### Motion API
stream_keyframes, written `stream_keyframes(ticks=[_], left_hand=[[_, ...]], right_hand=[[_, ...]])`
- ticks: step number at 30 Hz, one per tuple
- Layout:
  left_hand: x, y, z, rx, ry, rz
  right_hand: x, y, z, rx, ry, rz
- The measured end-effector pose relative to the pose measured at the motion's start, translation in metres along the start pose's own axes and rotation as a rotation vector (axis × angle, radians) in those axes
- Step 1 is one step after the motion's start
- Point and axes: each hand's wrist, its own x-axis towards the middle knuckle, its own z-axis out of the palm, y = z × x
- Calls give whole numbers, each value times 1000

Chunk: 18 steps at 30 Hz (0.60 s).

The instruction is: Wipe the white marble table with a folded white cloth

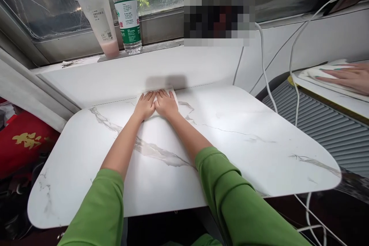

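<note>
Near the far edge of the white marble-patterned table, my left hand and my right hand lie side by side. Both rest flat with fingers stretched forward, pressing on a white cloth. The thumbs almost meet in the middle. Much of the cloth is hidden beneath the two palms, with its edges showing around them. Whether it is folded I cannot tell.
On the window ledge stand a lidded plastic cup with pink drink and a water bottle. White cables hang at the right. Another person's hand lies on a white cloth there. A red bag is at the left.
</note>
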Motion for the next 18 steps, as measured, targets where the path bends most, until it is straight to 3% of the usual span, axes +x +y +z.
stream_keyframes(ticks=[6,10,13,18], left_hand=[[-26,17,-4,14,15,-63],[-61,32,-9,13,-13,-39],[-101,45,-15,10,-50,61],[-188,73,-31,7,-48,177]], right_hand=[[-24,-3,-9,-13,-66,-37],[-61,-13,-17,-13,-78,-48],[-106,-25,-26,-25,-84,-58],[-197,-48,-45,-44,-99,-139]])
